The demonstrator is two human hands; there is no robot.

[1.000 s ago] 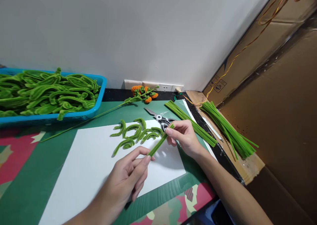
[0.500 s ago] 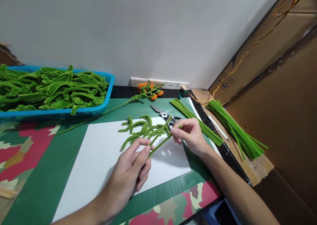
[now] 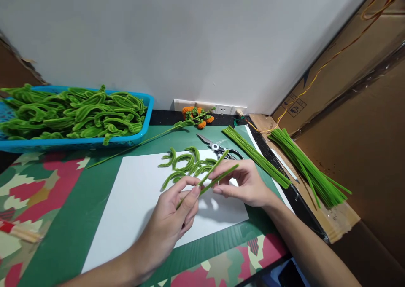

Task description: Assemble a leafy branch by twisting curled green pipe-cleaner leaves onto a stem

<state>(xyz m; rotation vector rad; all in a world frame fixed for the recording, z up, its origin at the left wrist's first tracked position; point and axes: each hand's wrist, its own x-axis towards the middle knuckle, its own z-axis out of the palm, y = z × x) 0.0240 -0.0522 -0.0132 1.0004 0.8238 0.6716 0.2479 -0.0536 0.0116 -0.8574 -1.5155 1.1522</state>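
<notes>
- Since half a second ago, your right hand [image 3: 248, 181] has let its pinch go: the strip end it was gripping now pokes out free across your palm.
- Right thumb and fingertips stand parted, one strip running between them; whether skin brushes it, you can't tell from here.
- Left hand [image 3: 174, 207], meanwhile, is pinching: thumb against index finger, clamped on the lower ends of two fuzzy green strips [image 3: 226, 175].
- Those strips, look, rise from your left fingertips toward your right hand, spreading into a narrow V, both tips loose.
- Just beyond your left fingertips lie the curled green pieces [image 3: 190, 165], gathered on the white sheet [image 3: 139, 202] that spreads beneath both your hands.
- Right behind your right hand sit the scissors [image 3: 215, 147], blades pointing away to the left, handles partly hidden by your fingers.
- Past your right wrist, a smaller green bundle [image 3: 256, 156] slants on the mat, and farther right a thicker bundle [image 3: 310, 169] rests on cardboard.
- Well off to your left hand's far side, there's the blue basket [image 3: 148, 120], heaped with green looped pieces.
</notes>
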